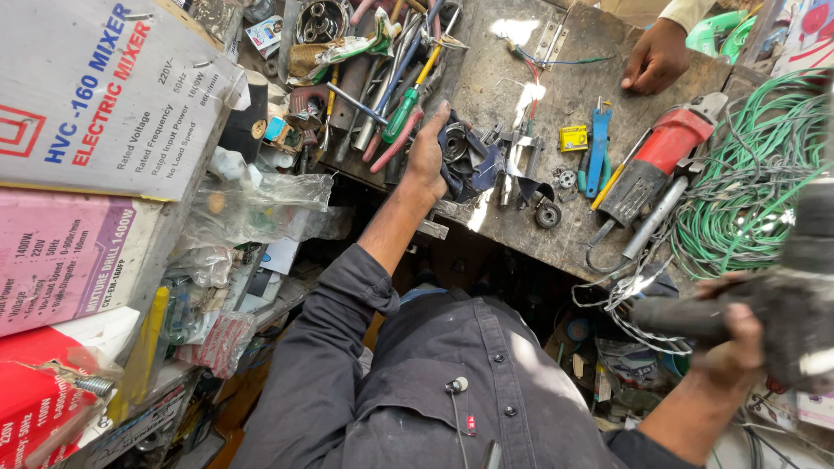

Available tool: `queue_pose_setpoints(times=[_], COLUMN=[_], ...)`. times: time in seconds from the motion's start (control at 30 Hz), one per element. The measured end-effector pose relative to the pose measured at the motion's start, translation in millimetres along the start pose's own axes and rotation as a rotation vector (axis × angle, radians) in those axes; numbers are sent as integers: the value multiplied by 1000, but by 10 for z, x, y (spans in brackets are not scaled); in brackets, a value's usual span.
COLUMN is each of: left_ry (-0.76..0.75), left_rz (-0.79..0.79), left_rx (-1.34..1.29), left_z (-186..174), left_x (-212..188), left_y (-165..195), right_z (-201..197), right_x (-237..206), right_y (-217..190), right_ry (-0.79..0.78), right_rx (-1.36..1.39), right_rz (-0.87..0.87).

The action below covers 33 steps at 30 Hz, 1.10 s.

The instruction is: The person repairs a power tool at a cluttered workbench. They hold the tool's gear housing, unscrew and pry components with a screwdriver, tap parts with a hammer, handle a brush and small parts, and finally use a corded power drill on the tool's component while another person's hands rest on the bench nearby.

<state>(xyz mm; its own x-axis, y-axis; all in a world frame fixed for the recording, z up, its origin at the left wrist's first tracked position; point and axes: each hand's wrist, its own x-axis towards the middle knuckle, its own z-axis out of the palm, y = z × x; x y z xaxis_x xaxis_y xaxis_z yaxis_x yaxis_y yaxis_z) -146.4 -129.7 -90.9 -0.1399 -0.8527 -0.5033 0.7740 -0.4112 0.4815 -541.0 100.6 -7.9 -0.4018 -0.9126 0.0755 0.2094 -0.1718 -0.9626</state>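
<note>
Right now our left hand [427, 155] grips a dark rag [469, 161] at frame centre on the desk [573, 234]; our right hand [730, 347], lower right, is closed around one blurred dark tool [764, 317]. One red grinder [656, 165] lies untouched, upper right. Another person's hand [656, 56] rests flat beyond.

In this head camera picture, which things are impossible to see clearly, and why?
- Dark power tool in the right hand: blurred, cut by the right edge.
- Small metal part in the dark blue rag: the left hand and the cloth folds hide it.
- Another person's hand on the worn wooden workbench: arm cut by the top edge.
- Red and grey angle grinder: its disc end is not visible.
</note>
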Motion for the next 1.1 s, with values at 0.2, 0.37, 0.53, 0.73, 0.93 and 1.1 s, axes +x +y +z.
queue_pose_setpoints(times=[0.2,0.37,0.53,0.73,0.93,1.1], left_ry=[2,-13,4,-20,23,31], left_rz=[11,33,32,37,53,107], left_rx=[-11,-41,-73,-130,-64,0], left_z=[112,54,3,27,81,138], left_x=[6,57,124,132,49,-11], left_y=[11,18,9,52,111,118], right_z=[298,595,720,662,744,945], right_x=[-306,-420,-468,-523,-482,-417], right_y=[361,515,597,732,674,446], right_ry=[-447,-489,-594,-581,-589,-602], right_rx=[-164,-249,-490,-559,-519,-437], right_rz=[179,217,113,109,127,232])
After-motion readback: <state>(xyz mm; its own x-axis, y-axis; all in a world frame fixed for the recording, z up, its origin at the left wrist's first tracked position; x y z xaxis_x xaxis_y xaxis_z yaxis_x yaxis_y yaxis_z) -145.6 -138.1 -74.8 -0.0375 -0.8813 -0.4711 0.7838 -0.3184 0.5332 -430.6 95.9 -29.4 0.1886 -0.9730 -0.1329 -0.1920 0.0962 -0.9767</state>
